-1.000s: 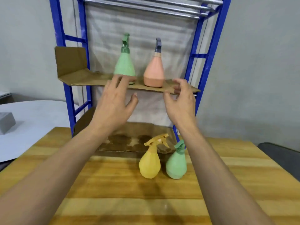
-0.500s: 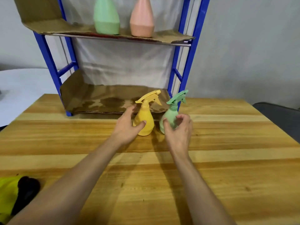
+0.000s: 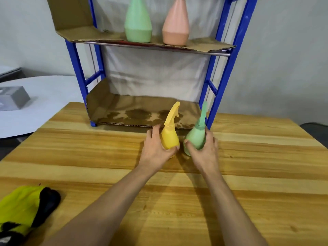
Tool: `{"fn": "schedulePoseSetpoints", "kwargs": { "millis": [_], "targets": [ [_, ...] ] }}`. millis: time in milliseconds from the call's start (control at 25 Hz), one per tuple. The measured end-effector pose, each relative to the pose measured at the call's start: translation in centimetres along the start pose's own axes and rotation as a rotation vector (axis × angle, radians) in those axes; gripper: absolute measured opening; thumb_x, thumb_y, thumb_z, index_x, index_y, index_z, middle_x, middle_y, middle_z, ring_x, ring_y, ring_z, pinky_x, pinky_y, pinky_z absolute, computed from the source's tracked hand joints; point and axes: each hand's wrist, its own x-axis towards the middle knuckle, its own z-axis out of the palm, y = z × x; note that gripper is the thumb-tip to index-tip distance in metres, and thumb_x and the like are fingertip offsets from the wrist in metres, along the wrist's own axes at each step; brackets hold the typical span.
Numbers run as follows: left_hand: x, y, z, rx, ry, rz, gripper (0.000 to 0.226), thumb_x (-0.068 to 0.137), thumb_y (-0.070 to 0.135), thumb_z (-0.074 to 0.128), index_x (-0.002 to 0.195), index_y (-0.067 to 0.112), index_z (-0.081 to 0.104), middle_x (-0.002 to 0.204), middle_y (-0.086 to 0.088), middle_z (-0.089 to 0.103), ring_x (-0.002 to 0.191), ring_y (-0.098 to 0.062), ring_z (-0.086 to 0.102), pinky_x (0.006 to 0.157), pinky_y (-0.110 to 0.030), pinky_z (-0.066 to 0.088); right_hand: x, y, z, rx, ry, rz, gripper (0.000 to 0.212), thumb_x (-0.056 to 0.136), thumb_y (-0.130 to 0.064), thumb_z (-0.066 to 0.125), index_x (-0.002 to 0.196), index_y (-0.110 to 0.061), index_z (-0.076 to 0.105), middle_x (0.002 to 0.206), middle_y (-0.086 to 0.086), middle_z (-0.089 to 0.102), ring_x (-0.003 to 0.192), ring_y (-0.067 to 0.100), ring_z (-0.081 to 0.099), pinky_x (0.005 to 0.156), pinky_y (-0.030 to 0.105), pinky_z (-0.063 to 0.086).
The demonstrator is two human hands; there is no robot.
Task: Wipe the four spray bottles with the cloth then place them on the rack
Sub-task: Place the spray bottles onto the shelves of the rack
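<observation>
A yellow spray bottle (image 3: pixel 170 137) stands on the wooden table (image 3: pixel 88 157) with my left hand (image 3: pixel 156 150) wrapped around its body. Beside it a small green spray bottle (image 3: pixel 196 137) is gripped by my right hand (image 3: pixel 205 151). Both bottles tilt slightly, right in front of the blue rack (image 3: pixel 225 71). On the rack's cardboard-lined upper shelf (image 3: pixel 92 35) stand a tall green bottle (image 3: pixel 138 23) and a pink bottle (image 3: pixel 175 25), their tops cut off by the frame. A yellow and black cloth (image 3: pixel 26 210) lies at the table's near left corner.
The rack's lower shelf holds stained cardboard (image 3: pixel 138 110) just behind the two held bottles. A white round table (image 3: pixel 40 103) with a grey block (image 3: pixel 12 99) stands to the left. A grey wall is behind, and a dark seat edge (image 3: pixel 316 130) shows at far right.
My hands came down from the upper shelf to the table and closed around the yellow and small green bottles. The view dropped, showing the cloth at lower left.
</observation>
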Motion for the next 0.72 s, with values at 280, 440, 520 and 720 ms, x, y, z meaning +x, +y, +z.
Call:
{"fn": "schedulePoseSetpoints", "kwargs": {
  "millis": [280,440,520,720],
  "targets": [
    [1.3,-0.2,-3.4,0.063,0.087,0.036,0.080,0.071,0.053,0.086,0.133,0.022,0.044,0.120,0.000,0.055,0.111,-0.025,0.058,0.095,-0.046,0.052,1.0,-2.4,-0.4,0.161,0.052,-0.113,0.080,0.074,-0.036,0.083,0.142,-0.028,0.042,0.129,-0.005,0.055,0.115,0.013,0.053,0.093,0.030,0.046],
    [5.2,-0.3,-7.4,0.073,0.180,0.026,0.077,0.074,0.048,0.087,0.131,0.017,0.045,0.120,-0.003,0.055,0.109,-0.025,0.055,0.088,-0.038,0.047,4.0,-5.9,0.6,0.177,0.009,-0.124,0.078,0.076,-0.040,0.082,0.142,-0.028,0.042,0.125,-0.012,0.054,0.110,0.010,0.053,0.093,0.027,0.044],
    [7.1,-0.5,-8.5,0.071,0.199,0.024,0.077,0.076,0.045,0.087,0.133,0.017,0.044,0.121,-0.001,0.053,0.105,-0.022,0.053,0.086,-0.035,0.045,6.0,-6.9,1.9,0.120,0.002,-0.163,0.077,0.074,-0.047,0.081,0.139,-0.032,0.042,0.130,-0.007,0.053,0.117,0.016,0.052,0.100,0.037,0.046],
    [11.4,-2.4,-8.7,0.067,0.218,-0.020,0.078,0.077,0.039,0.088,0.137,0.017,0.043,0.126,-0.005,0.054,0.115,-0.028,0.057,0.089,-0.039,0.048,9.7,-7.8,5.3,0.050,-0.087,-0.183,0.074,0.078,-0.041,0.080,0.141,-0.026,0.043,0.123,-0.001,0.043,0.111,0.015,0.044,0.098,0.030,0.036]
  ]
}}
